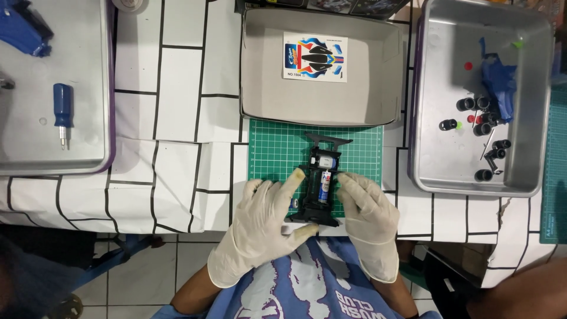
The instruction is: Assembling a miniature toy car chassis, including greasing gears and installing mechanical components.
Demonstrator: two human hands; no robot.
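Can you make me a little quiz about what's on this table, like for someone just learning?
1. True or false: both gloved hands touch the black toy car frame on the green mat.
2. Which tray holds the blue screwdriver? A) the left tray B) the right tray C) the grey box
3. What lies flat inside the grey box?

Key
1. True: the left hand and the right hand hold it from each side.
2. A
3. A sticker sheet with a colourful car-body design.
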